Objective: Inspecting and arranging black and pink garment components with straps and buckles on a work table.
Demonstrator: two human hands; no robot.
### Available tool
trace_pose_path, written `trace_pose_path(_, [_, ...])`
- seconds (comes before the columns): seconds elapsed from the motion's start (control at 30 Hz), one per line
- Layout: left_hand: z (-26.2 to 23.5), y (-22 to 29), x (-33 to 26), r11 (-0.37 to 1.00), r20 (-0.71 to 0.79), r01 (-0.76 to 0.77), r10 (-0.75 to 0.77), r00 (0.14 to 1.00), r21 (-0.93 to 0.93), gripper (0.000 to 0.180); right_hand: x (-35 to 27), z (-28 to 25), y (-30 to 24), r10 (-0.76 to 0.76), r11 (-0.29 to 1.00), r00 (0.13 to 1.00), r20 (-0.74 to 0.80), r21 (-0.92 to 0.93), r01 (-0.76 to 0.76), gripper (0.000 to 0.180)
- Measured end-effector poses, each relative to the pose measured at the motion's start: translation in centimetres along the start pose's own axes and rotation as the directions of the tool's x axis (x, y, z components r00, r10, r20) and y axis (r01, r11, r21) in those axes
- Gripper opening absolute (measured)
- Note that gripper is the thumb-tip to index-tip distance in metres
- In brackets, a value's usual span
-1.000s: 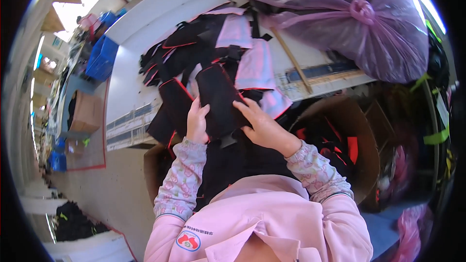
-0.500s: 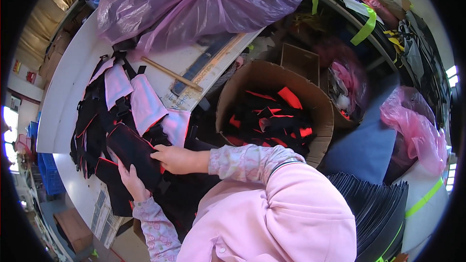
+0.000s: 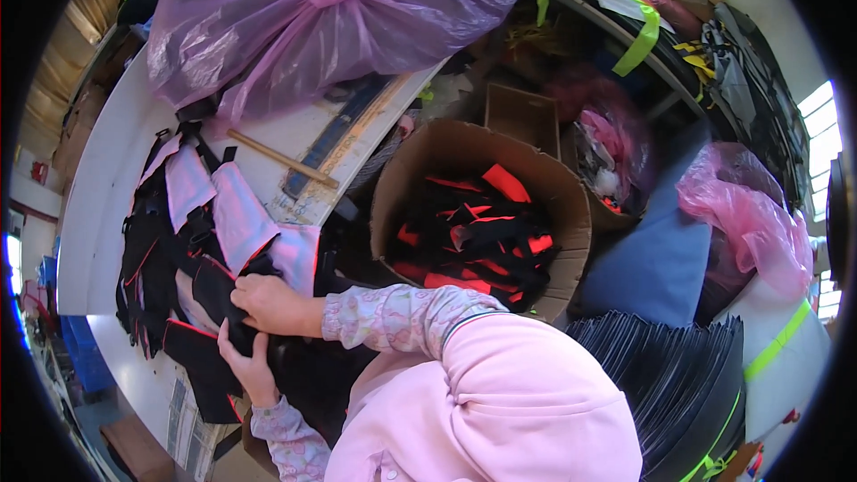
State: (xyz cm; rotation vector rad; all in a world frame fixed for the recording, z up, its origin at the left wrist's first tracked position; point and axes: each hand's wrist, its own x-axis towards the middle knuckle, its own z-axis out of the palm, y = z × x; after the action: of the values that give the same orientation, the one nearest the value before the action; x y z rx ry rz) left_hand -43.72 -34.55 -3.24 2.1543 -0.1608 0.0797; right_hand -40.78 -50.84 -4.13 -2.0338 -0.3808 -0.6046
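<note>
While both grip it, the black fabric piece (image 3: 214,290) sits under the right hand (image 3: 272,303), above the left hand (image 3: 245,366).

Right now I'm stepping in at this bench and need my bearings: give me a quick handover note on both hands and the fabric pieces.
Left hand: under the black fabric piece, fingers gripping its lower edge.
Right hand: pressing on top of the same piece.
Pile of black and pink pieces lies on the white table.
Cardboard box to the right already holds black and red pieces.
The pile on the table remains.
</note>
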Motion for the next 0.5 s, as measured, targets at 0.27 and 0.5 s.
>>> trace_pose_path(0.27, [0.0,-1.3,-0.3,0.939,-0.178,0.122,-0.186,0.966,-0.320,0.031,-0.6,0.6,-0.8,-0.082,0.997,0.997,0.011,0.007,0.082,0.032])
trace_pose_path(0.5, [-0.1,-3.9,-0.4,0.919,-0.242,0.210,-0.298,0.923,-0.333,0.035,-0.3,1.3,-1.4,-0.138,0.990,0.990,0.000,-0.024,0.138,0.029])
